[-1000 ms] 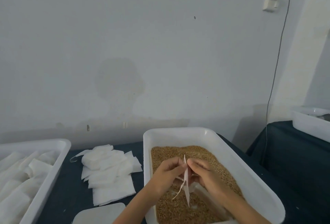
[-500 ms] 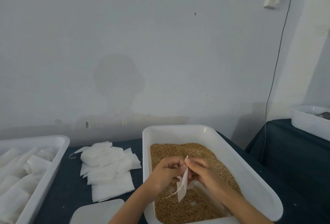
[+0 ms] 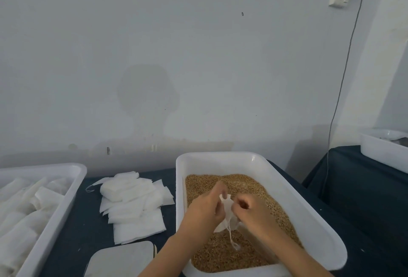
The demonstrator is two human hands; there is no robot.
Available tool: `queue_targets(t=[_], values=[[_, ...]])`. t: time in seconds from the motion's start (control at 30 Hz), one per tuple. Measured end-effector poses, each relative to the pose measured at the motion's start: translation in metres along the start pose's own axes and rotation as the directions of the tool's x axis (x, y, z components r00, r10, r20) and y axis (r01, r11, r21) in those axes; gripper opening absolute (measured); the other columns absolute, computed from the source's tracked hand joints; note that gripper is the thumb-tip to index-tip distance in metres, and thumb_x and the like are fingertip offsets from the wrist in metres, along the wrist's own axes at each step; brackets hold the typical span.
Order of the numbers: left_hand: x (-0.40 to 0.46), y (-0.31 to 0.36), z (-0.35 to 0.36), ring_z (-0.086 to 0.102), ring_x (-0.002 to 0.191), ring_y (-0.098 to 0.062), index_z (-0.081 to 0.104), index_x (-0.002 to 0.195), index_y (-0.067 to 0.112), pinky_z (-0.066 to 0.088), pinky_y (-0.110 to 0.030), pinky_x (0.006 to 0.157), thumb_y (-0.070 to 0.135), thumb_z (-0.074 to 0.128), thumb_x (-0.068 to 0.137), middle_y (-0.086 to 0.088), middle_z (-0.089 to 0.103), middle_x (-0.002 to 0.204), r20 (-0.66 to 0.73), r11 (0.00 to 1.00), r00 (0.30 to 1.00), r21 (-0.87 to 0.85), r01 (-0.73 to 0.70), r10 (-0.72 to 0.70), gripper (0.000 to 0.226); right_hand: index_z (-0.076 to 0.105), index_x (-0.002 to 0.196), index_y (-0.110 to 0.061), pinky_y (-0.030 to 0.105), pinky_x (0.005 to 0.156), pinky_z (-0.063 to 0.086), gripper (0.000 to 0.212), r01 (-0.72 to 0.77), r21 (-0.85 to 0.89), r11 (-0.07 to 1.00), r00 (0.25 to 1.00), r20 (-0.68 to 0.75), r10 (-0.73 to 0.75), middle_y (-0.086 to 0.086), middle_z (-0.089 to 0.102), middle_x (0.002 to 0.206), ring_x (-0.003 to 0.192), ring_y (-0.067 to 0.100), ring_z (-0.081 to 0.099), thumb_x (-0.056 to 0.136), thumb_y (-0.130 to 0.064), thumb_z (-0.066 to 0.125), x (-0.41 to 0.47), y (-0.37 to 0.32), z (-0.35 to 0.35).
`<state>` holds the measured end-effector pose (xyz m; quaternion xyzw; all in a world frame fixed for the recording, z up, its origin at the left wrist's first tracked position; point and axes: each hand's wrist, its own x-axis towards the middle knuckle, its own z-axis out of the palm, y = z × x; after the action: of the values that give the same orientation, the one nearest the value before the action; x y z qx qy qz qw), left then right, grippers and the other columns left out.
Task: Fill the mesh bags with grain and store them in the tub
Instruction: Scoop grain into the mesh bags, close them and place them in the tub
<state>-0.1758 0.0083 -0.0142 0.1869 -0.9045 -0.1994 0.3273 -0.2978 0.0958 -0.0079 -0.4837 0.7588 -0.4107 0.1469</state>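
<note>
A white tub (image 3: 309, 210) in front of me holds brown grain (image 3: 220, 252). Above the grain, both hands hold one small white mesh bag (image 3: 227, 212) by its top. My left hand (image 3: 205, 208) pinches the bag's left edge. My right hand (image 3: 249, 210) pinches its right edge with curled fingers. A thin drawstring (image 3: 231, 238) hangs from the bag down to the grain. At the far left, a second white tub (image 3: 66, 197) holds several filled white bags (image 3: 19, 217).
A loose pile of flat empty mesh bags (image 3: 134, 204) lies on the dark cloth between the two tubs. A flat white lid (image 3: 123, 261) lies near the front edge. Another white tub (image 3: 384, 151) stands on a separate table at the right. A cable (image 3: 340, 91) hangs down the wall.
The bag, held edge-on and upright before, now sits lower between my hands and is spread wider. Both hands moved slightly apart and down toward the grain.
</note>
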Motion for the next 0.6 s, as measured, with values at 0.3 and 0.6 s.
queue_targets(t=[0.3,0.6], values=[[-0.009,0.004,0.003,0.033,0.108,-0.01,0.054,0.101,0.018,0.038,-0.02,0.087,0.045,0.036,0.094,0.005,0.033,0.117,0.128,0.949,0.986,0.283,-0.136,0.103,0.033,0.064,0.063,-0.004,0.017,0.049,0.044,0.03,-0.175,0.187,0.967,0.985,0.031,0.172,0.001,0.064,0.058,0.045,0.003,0.055,0.09,-0.005,0.052,0.002,-0.003,-0.009],[-0.009,0.014,-0.007,0.041,0.09,-0.013,0.046,0.112,0.014,0.04,-0.026,0.075,0.021,0.04,0.09,-0.001,0.052,0.108,0.323,0.906,0.943,0.372,-0.2,0.076,0.024,0.051,0.106,-0.015,0.032,0.089,0.05,0.021,-0.187,-0.572,0.799,0.972,0.01,0.235,-0.003,0.056,0.1,0.087,0.011,0.052,0.096,-0.032,0.046,0.002,0.013,-0.008]])
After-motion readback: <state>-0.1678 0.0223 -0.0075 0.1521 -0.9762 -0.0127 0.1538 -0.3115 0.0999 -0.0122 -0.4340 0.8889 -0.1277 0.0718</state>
